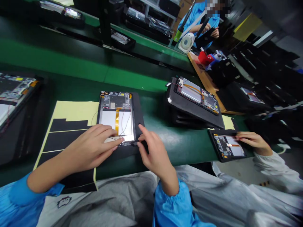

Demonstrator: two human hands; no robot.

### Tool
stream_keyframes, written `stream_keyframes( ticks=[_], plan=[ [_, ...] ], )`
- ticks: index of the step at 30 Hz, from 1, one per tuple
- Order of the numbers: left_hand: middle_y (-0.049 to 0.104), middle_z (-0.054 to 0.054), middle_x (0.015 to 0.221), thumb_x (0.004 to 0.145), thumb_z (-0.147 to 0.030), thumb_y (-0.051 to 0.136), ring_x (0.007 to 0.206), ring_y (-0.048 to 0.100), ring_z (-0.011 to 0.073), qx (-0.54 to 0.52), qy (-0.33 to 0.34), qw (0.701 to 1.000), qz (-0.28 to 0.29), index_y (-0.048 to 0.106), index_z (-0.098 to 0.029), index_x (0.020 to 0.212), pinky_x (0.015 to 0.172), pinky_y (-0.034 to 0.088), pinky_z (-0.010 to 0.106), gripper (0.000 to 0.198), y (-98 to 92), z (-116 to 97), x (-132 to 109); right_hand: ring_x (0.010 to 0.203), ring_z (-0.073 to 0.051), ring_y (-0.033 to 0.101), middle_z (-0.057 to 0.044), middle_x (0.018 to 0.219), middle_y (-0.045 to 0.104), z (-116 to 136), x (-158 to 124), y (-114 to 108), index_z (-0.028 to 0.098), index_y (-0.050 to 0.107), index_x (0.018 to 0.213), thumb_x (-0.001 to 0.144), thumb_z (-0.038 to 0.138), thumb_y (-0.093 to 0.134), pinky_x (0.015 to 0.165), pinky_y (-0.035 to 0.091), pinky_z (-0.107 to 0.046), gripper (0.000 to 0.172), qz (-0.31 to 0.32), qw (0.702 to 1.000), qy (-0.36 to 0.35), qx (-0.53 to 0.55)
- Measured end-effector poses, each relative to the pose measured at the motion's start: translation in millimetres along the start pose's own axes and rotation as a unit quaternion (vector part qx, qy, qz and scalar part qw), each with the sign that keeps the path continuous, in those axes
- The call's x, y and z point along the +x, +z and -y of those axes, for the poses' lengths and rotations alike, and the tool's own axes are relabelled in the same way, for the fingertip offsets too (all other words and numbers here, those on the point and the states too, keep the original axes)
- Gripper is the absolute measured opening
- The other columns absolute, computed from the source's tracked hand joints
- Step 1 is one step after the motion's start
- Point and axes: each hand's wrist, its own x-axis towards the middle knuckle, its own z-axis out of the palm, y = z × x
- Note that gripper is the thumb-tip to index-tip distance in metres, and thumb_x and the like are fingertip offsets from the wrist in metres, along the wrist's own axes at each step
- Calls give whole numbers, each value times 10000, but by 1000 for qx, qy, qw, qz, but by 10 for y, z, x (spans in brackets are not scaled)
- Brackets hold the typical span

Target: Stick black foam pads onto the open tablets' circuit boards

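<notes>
An opened tablet (115,115) lies on a black foam pad (139,110), its circuit board, silvery battery, orange ribbon and thin wires exposed. My left hand (94,145) rests across its lower left edge with fingers stretched out, the index fingertip touching the bottom of the inside. At the lower right corner, my right hand (153,149) has its thumb and a finger closed around a small dark bit that I cannot make out. Its index finger points up along the pad. Under my left forearm is a yellow backing sheet (73,110) bearing black adhesive pieces (67,137).
Another opened tablet (199,94) tops a stack of black pads (182,118) on the right. A neighbour's hand (254,142) touches a further tablet (228,146). At far left lies one more tablet (16,91). Behind runs a green conveyor (82,71); a small fan (187,42) stands beyond.
</notes>
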Motion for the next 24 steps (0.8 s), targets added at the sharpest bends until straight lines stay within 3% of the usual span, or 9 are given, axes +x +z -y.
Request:
stream_keyframes(
  ticks=[5,9,14,18,24],
  plan=[
    [653,150,1090,996,-126,502,1012,583,299,-25,-9,1000,-10,719,-147,1181,870,467,426,285,63,-20,-41,960,-275,610,-105,970,704,98,343,-280,182,394,1596,994,50,452,862,546,-437,620,90,984,-41,-148],
    [642,153,1126,1000,-131,497,1014,584,298,-45,-18,999,-13,712,-151,1216,853,466,423,306,81,-17,-60,975,-263,624,-113,1007,731,145,525,-237,164,467,1555,1005,43,449,885,534,-423,564,158,969,-84,-169],
    [650,138,1122,1003,-145,507,1042,588,297,-70,-30,997,-22,715,-170,1225,893,467,430,306,101,-5,-78,979,-234,670,-91,1058,739,3,486,-29,202,537,1488,1028,154,565,884,550,-364,464,107,993,-55,-19],
    [660,128,1133,1013,-151,495,1039,584,288,-79,-31,996,-33,710,-188,1238,902,472,427,314,123,3,-76,977,-180,702,-31,1021,757,-95,358,67,244,480,1519,1038,93,515,945,547,-324,506,72,988,-29,131],
    [659,125,1130,1011,-166,494,1037,585,292,-67,-35,997,-36,701,-204,1250,904,485,435,319,136,-12,-88,917,-222,662,-81,1005,738,-65,277,83,211,529,1468,1044,98,408,828,564,-370,455,54,997,-53,27]
  ],
)
